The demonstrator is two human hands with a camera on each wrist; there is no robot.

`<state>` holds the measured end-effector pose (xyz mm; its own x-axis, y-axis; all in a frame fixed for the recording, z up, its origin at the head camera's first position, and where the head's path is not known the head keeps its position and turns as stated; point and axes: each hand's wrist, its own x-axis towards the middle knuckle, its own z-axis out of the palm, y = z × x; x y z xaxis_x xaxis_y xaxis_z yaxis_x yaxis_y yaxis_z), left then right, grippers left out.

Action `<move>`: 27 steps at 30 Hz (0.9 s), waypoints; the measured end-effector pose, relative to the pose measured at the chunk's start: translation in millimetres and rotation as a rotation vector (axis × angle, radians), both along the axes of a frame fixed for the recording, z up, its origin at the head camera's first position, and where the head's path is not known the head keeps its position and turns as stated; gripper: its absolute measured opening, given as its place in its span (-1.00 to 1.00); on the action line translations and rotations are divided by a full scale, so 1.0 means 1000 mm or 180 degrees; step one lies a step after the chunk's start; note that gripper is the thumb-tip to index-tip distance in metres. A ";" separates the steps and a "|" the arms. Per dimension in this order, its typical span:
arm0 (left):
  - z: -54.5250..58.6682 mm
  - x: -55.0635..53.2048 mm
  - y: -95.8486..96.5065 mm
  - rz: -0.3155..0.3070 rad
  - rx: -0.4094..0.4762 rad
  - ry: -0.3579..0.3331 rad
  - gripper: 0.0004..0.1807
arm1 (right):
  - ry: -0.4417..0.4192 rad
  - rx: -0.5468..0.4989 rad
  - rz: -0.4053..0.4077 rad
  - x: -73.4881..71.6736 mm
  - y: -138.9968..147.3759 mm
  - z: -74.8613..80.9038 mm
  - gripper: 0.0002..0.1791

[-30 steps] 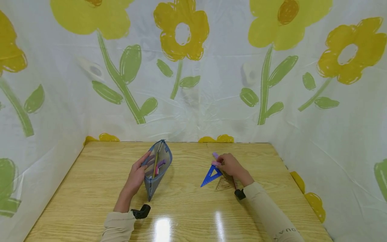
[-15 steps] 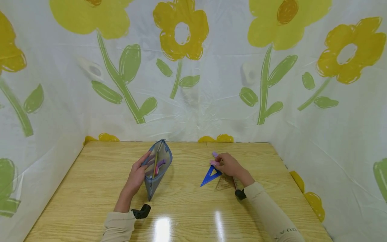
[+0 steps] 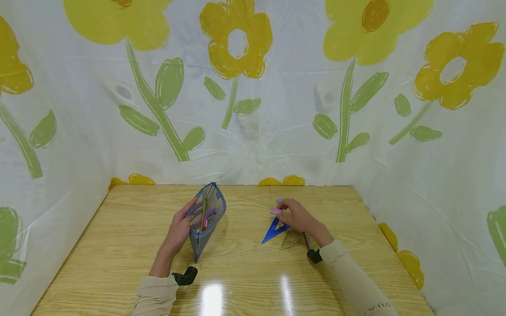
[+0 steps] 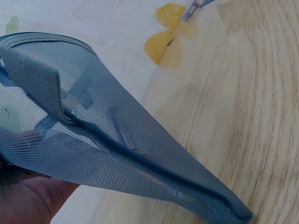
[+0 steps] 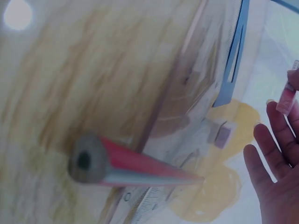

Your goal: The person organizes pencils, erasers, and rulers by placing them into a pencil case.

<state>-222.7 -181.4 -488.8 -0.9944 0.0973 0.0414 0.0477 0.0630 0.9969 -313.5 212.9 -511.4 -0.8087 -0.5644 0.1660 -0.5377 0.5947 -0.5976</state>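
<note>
My left hand (image 3: pixel 178 228) grips a blue-grey mesh pencil pouch (image 3: pixel 202 243) by its near side, with the mouth spread wide. A yellow pencil (image 3: pixel 204 211) and some pink and purple pieces (image 3: pixel 211 213) show inside it. In the left wrist view the mesh pouch (image 4: pixel 135 126) hides most of the fingers. My right hand (image 3: pixel 299 216) pinches a pink eraser (image 3: pixel 276 211) between thumb and fingertips, above a blue set square (image 3: pixel 272 231). Just behind the fingers, a purple eraser (image 3: pixel 279 200) lies on the table; the right wrist view shows this eraser (image 5: pixel 223 135) too.
Under the right wrist lie a clear set square (image 3: pixel 291 240) and a pink-sided pencil (image 3: pixel 306 240), its blunt end close in the right wrist view. The wooden table (image 3: pixel 245 272) meets a flowered cloth (image 3: pixel 253 145) at the back and sides.
My right hand has lifted the pink eraser slightly and shifted a little left, off the blue set square. The left hand and pouch have barely moved.
</note>
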 end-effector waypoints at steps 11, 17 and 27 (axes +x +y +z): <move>0.000 -0.001 0.000 0.0024 -0.0033 -0.0017 -0.34 | -0.0014 -0.0269 0.0244 0.010 -0.015 0.014 -0.91; -0.001 -0.001 0.000 0.0009 -0.0007 -0.0006 -0.34 | -0.0082 -0.0262 0.0226 0.013 -0.023 0.019 -0.86; 0.000 -0.001 -0.001 0.0000 0.0045 -0.0015 -0.35 | 0.0177 -0.0306 0.0428 0.015 -0.035 0.023 -0.84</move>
<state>-223.3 -182.2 -489.0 -0.9946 0.0965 0.0381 0.0430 0.0490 0.9979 -298.6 178.1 -488.7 -0.7151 -0.6462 0.2667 -0.6423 0.4567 -0.6155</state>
